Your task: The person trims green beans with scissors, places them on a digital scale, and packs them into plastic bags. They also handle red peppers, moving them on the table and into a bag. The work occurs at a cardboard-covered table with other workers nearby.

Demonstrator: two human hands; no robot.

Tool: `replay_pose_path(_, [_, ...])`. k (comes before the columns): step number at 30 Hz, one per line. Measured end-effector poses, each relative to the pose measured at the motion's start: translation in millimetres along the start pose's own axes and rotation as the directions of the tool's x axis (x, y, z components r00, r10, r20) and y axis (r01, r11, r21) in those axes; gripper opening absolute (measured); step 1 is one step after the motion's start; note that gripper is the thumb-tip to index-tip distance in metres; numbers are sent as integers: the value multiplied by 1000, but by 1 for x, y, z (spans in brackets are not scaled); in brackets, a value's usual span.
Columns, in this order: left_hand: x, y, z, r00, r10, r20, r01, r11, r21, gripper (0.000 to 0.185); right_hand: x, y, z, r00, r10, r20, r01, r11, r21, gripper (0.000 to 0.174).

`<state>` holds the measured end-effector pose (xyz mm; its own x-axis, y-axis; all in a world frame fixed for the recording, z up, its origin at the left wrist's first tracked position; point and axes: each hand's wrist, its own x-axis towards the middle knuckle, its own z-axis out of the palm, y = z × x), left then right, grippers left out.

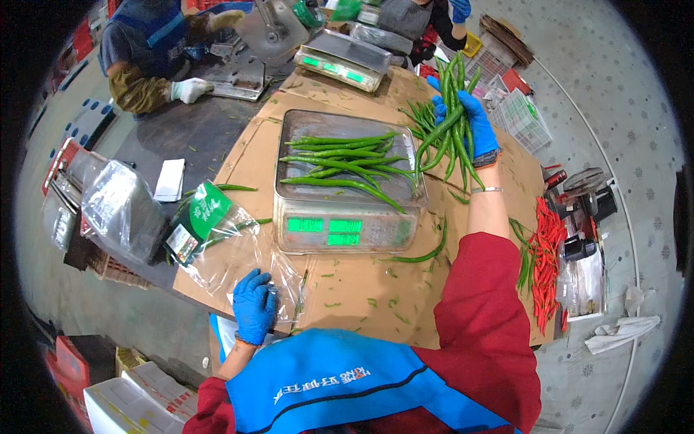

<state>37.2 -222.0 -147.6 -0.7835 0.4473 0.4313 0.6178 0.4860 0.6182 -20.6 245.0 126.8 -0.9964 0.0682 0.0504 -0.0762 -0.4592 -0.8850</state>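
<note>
My right hand (480,127), in a blue glove, grips a bunch of long green chili peppers (447,116) above the right edge of a digital scale (347,228). More green chili peppers (336,163) lie across the scale's metal pan, and the green display is lit. Behind the raised bunch, a pile of green peppers (420,116) is partly hidden. My left hand (254,306), also gloved in blue, rests with curled fingers at the near end of a clear plastic bag (238,260) with a green printed panel. Whether those fingers pinch the film cannot be told.
Cardboard (358,304) strewn with green scraps covers the table. Red chili peppers (547,255) are heaped at right. A second scale (341,59) stands at the back. Stacked plastic bags (124,209) lie left. A co-worker's white-gloved hand (190,90) touches a metal plate; another person is partly visible behind.
</note>
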Motion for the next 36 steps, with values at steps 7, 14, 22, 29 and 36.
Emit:
replay_pose_path(7, [1, 0, 2, 1000, 5, -8, -6, 999, -42, 17, -14, 12, 20, 993, 10, 121, -27, 989, 144, 73])
replay_pose_path(14, [0, -9, 5, 998, 54, -16, -54, 997, -47, 17, -27, 24, 48, 972, 63, 226, -81, 994, 72, 66])
replay_pose_path(22, [20, 9, -14, 978, -210, -8, 195, 920, -339, 12, -97, 156, 146, 519, 744, 422, 14, 486, -874, 76])
replay_pose_path(29, [42, 37, -47, 989, -107, 98, 116, 989, -96, 7, -134, 225, 106, 701, 688, 187, 80, 186, -979, 85])
replay_pose_path(36, [44, 53, -45, 986, -150, 78, 159, 978, -133, 11, -151, 226, 135, 841, 541, -18, 71, -144, -987, 83])
